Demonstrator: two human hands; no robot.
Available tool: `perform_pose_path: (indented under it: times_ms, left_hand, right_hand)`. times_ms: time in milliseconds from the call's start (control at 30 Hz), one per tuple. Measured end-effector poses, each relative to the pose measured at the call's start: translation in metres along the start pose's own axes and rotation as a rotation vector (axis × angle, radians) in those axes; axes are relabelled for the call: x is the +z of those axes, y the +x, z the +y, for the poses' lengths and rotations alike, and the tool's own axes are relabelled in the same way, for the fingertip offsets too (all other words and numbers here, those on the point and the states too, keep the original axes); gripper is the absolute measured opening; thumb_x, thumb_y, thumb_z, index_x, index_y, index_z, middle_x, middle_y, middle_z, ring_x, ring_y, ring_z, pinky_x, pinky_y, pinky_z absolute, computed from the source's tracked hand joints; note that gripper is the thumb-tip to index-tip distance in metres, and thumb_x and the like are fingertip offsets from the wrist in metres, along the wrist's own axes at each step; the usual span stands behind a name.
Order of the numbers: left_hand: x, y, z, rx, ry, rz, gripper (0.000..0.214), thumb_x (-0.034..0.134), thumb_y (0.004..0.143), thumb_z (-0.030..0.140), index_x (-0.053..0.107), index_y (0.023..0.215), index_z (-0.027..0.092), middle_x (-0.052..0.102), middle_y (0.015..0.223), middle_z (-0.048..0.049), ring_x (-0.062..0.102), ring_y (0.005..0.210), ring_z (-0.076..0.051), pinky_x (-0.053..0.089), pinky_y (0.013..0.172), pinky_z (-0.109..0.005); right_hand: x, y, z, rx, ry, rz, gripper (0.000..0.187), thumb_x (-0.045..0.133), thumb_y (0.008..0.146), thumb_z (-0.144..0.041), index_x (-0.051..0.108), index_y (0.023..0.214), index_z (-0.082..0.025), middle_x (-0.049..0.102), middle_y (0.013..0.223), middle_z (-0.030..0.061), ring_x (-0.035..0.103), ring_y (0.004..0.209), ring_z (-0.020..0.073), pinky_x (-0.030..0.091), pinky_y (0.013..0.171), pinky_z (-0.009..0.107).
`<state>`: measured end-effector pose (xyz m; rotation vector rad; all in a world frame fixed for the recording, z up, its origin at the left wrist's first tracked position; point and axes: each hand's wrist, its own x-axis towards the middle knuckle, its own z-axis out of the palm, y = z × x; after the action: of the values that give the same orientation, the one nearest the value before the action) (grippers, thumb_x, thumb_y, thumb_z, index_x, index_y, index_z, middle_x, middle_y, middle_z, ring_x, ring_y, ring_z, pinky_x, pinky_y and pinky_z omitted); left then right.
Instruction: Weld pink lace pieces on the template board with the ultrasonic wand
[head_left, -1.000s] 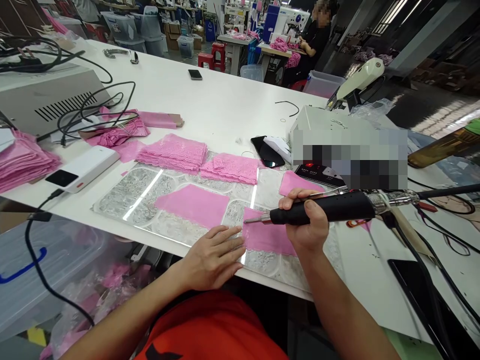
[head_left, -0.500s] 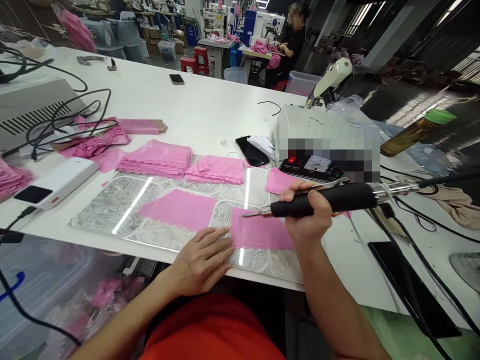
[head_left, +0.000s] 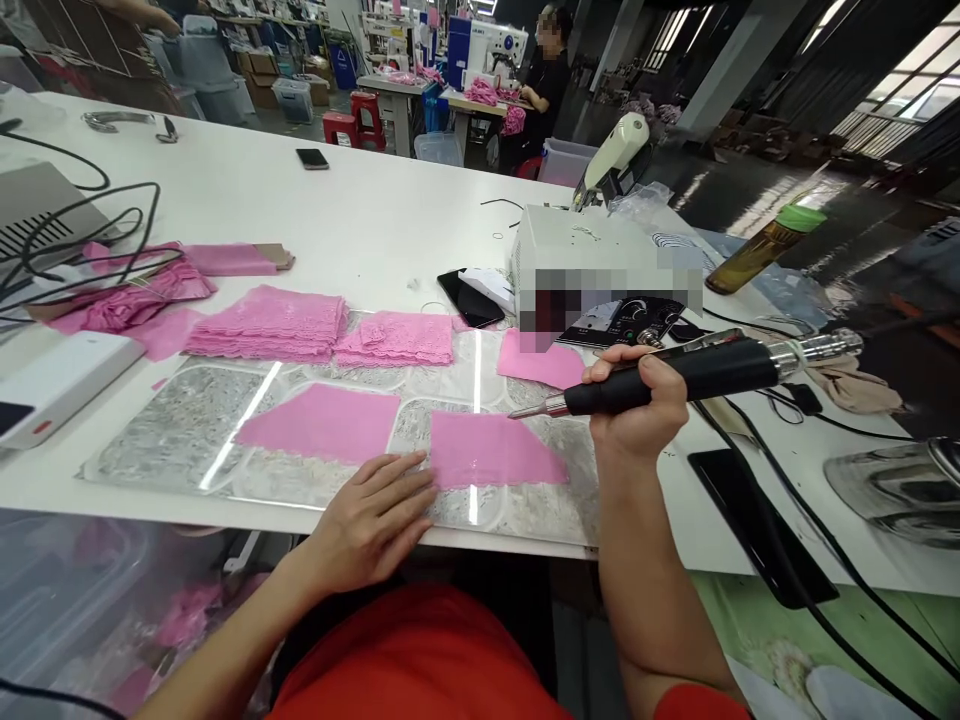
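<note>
Right hand (head_left: 637,405): clasped round black handheld tool (head_left: 705,372), tip at far edge of pink fabric panel (head_left: 487,450). Left hand (head_left: 379,510): flat, unclenched, fingertips at panel's left edge. Beneath: patterned mat (head_left: 169,430), white table (head_left: 405,220). Beyond: workshop floor (head_left: 694,185), red stools (head_left: 367,120), sewing machine (head_left: 491,42) (lettering too small to read).

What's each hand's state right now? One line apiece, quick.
Left hand: open, palm down, at the left edge of a pink cloth.
Right hand: closed, holding the black tool.
</note>
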<state>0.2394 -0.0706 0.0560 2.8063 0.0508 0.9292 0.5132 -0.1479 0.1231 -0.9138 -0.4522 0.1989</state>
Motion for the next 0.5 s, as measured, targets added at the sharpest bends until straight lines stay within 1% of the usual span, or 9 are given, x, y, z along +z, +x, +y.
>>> perform_pose_path:
  times_ms: [67,133,233,300,367,433,500]
  left_hand:
    - [-0.002,0.002,0.001,-0.014,-0.005,-0.003,0.024,0.056,0.089,0.017,0.063,0.112,0.015,0.071,0.11,-0.0094,0.057,0.12,-0.026,0.046,0.098,-0.041]
    - [-0.002,0.009,0.004,-0.031,0.001,-0.012,0.023,0.054,0.091,0.016,0.063,0.113,0.016,0.071,0.111,-0.009,0.057,0.119,-0.026,0.046,0.097,-0.041]
    - [0.005,0.034,0.008,-0.019,0.063,-0.027,0.023,0.05,0.093,0.015,0.062,0.113,0.014,0.07,0.113,-0.009,0.06,0.115,-0.025,0.046,0.095,-0.039]
    - [0.016,0.054,0.009,0.009,0.112,-0.04,0.022,0.047,0.095,0.015,0.063,0.11,0.013,0.07,0.112,-0.0097,0.062,0.109,-0.024,0.047,0.091,-0.038]
    - [0.03,0.072,0.009,0.016,0.125,-0.083,0.023,0.045,0.096,0.016,0.064,0.107,0.012,0.07,0.111,-0.0101,0.062,0.107,-0.025,0.047,0.088,-0.038]
    - [0.044,0.084,0.008,0.007,0.118,-0.148,0.023,0.044,0.096,0.018,0.064,0.107,0.012,0.067,0.117,-0.0105,0.059,0.113,-0.026,0.045,0.09,-0.041]
    - [0.055,0.089,0.007,-0.01,0.112,-0.2,0.025,0.045,0.097,0.022,0.062,0.112,0.013,0.063,0.126,-0.0109,0.054,0.121,-0.028,0.041,0.096,-0.045]
  right_hand:
    - [0.0,-0.002,0.0,-0.072,-0.036,0.01,0.01,0.055,0.067,-0.027,0.056,0.064,-0.018,0.057,0.061,-0.0016,0.052,0.046,0.0108,0.043,0.047,0.027]
    - [-0.002,-0.003,-0.001,-0.125,-0.053,0.018,0.007,0.055,0.067,-0.024,0.057,0.065,-0.017,0.058,0.061,-0.0011,0.053,0.045,0.0115,0.042,0.047,0.028]
    - [-0.006,-0.003,0.001,-0.141,-0.053,-0.001,0.007,0.055,0.068,-0.023,0.057,0.066,-0.017,0.059,0.062,-0.0012,0.054,0.045,0.0116,0.043,0.048,0.028]
    - [-0.009,-0.003,0.002,-0.139,-0.054,-0.019,0.006,0.055,0.068,-0.023,0.057,0.067,-0.017,0.059,0.064,-0.0013,0.055,0.046,0.0119,0.044,0.05,0.029]
    - [-0.01,-0.004,0.005,-0.131,-0.049,-0.024,0.005,0.056,0.069,-0.023,0.057,0.068,-0.018,0.059,0.065,-0.0015,0.055,0.047,0.012,0.044,0.05,0.029]
    - [-0.011,-0.004,0.007,-0.125,-0.045,-0.019,0.005,0.056,0.069,-0.023,0.057,0.069,-0.018,0.059,0.066,-0.002,0.055,0.047,0.0116,0.043,0.05,0.029]
    - [-0.012,-0.004,0.009,-0.128,-0.043,-0.014,0.005,0.056,0.069,-0.023,0.057,0.069,-0.018,0.059,0.068,-0.0025,0.055,0.048,0.0109,0.043,0.05,0.028]
